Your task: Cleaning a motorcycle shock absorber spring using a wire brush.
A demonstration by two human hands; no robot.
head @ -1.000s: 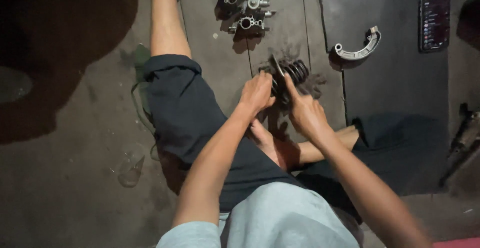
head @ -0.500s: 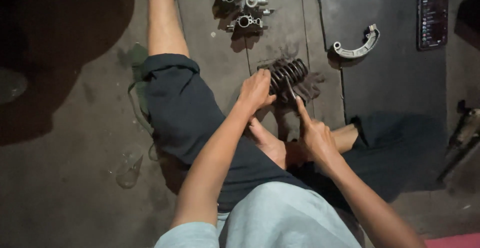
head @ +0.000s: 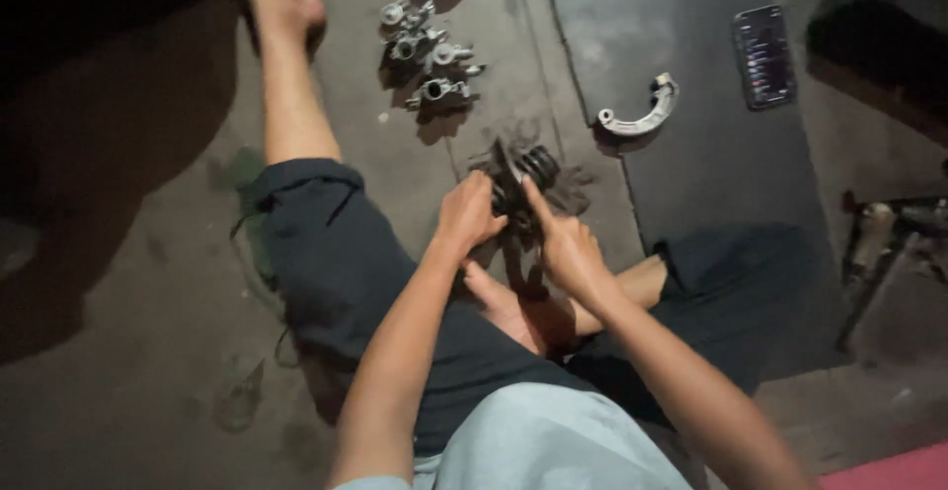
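Centrally, a dark ribbed part (head: pixel 525 179) was held above the concrete floor (head: pixel 148 371), gripped by the closed fingers of left hand (head: pixel 468 215) and right hand (head: pixel 565 245).

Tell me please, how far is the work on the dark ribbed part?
Already done, it seems: several small silver metal parts and a curved metal shoe lie apart on the concrete floor. In hand: the left hand and the right hand both grip the dark ribbed part, in one piece. What is left I cannot tell; the picture is dim.
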